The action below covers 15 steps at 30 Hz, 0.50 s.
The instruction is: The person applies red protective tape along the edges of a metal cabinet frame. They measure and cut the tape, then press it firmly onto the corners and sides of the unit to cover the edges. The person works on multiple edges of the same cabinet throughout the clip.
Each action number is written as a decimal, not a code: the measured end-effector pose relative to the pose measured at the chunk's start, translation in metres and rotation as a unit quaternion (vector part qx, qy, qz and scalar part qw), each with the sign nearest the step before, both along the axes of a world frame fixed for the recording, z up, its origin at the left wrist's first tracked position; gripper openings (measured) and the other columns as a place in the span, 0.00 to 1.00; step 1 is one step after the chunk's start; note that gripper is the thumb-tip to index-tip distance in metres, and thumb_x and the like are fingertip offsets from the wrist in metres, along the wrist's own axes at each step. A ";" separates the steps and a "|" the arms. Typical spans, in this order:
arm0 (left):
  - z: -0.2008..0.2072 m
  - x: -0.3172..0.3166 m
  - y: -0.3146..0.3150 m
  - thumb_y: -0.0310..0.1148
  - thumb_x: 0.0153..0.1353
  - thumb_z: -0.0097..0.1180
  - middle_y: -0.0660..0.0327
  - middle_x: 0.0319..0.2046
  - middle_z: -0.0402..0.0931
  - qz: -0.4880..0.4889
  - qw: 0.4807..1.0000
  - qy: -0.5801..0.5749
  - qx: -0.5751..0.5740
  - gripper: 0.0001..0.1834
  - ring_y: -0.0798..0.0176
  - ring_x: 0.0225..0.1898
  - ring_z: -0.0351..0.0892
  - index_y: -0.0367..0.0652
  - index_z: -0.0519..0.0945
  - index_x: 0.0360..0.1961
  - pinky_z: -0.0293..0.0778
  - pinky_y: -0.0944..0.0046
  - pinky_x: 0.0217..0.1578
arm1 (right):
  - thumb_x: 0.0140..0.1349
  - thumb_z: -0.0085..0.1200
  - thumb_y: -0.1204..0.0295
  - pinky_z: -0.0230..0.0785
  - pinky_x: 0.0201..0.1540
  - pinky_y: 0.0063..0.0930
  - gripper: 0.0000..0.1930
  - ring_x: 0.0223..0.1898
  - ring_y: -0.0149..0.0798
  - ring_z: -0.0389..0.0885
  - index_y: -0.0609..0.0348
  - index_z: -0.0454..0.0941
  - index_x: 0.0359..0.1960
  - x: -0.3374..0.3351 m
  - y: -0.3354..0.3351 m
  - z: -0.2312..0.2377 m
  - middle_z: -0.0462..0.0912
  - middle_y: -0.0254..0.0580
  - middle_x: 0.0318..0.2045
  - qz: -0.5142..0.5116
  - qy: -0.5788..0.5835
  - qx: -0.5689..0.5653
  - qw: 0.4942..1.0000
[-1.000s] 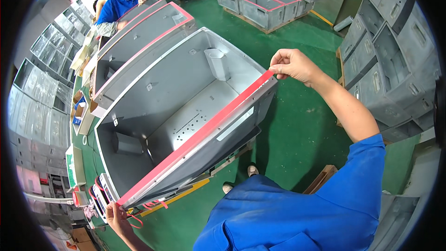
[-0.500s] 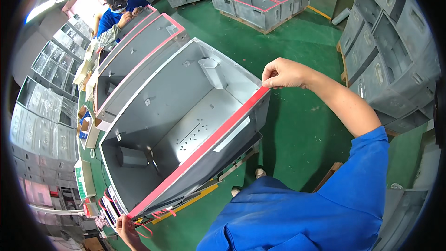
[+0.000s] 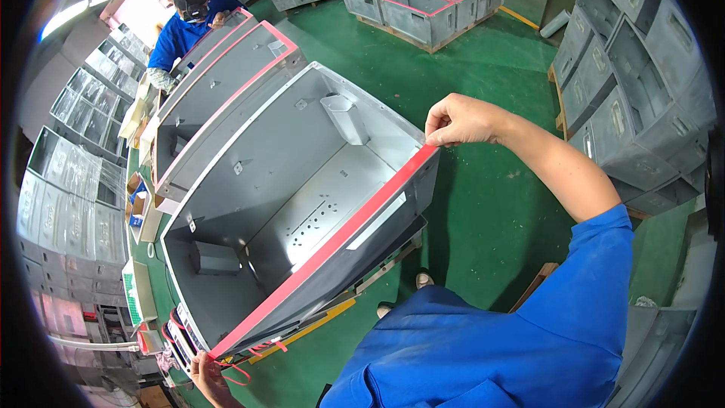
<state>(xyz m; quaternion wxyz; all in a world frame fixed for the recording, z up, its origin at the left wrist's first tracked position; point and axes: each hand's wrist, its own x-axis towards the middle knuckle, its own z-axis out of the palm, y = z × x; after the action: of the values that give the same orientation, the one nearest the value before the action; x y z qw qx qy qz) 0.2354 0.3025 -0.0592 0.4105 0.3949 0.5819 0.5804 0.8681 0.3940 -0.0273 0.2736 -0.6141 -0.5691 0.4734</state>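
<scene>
A large open-topped grey metal box (image 3: 264,136) stands tilted in front of me. Along its near rim runs a straight, flat strip of red tape (image 3: 332,242). My right hand (image 3: 462,121) pinches the strip's end at the box's right corner, thumb and fingers together. At the lower left corner, my left hand (image 3: 209,378) closes its fingertips on the other end. Part of that hand is cut off by the frame's lower edge. Thin loose red strips (image 3: 266,347) hang beside the corner near my left hand.
More red-edged grey boxes (image 3: 226,83) stand behind mine, where a co-worker in blue (image 3: 181,38) leans over one. Stacked metal boxes (image 3: 627,98) rise on the right. Red-edged boxes (image 3: 430,11) sit on a pallet at the back. Small trays (image 3: 140,208) line the left side.
Both my hands and the strip stay nearly where they were. The co-worker has shifted, leaning lower, with an arm moved down to the left.
</scene>
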 end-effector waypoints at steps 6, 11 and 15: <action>-0.005 -0.002 -0.001 0.25 0.55 0.53 0.69 0.17 0.70 0.059 0.998 0.000 -0.009 0.05 0.83 0.15 0.64 0.43 0.72 0.24 0.59 0.84 0.11 | 0.48 0.57 0.73 0.63 0.24 0.16 0.06 0.21 0.23 0.70 0.64 0.76 0.24 -0.001 0.000 0.001 0.75 0.33 0.19 -0.003 0.007 -0.002 1.000; -0.007 -0.012 -0.002 0.23 0.54 0.53 0.67 0.21 0.72 0.005 1.000 -0.026 0.002 0.03 0.81 0.17 0.67 0.41 0.73 0.25 0.66 0.84 0.15 | 0.46 0.56 0.75 0.64 0.23 0.18 0.06 0.20 0.25 0.71 0.66 0.76 0.23 -0.001 -0.001 0.001 0.74 0.36 0.18 -0.011 0.015 0.008 1.000; -0.006 -0.011 -0.003 0.22 0.54 0.53 0.65 0.24 0.73 0.004 1.000 -0.026 0.001 0.03 0.80 0.20 0.70 0.40 0.73 0.26 0.68 0.84 0.16 | 0.46 0.57 0.75 0.64 0.23 0.18 0.06 0.20 0.25 0.71 0.66 0.76 0.23 -0.002 -0.001 0.001 0.75 0.36 0.18 -0.016 0.012 0.011 1.000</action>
<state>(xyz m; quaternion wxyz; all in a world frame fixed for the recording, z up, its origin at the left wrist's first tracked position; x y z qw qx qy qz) 0.2241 0.2995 -0.0656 0.4228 0.3776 0.5722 0.5927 0.8662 0.3932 -0.0262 0.2952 -0.6143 -0.5607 0.4702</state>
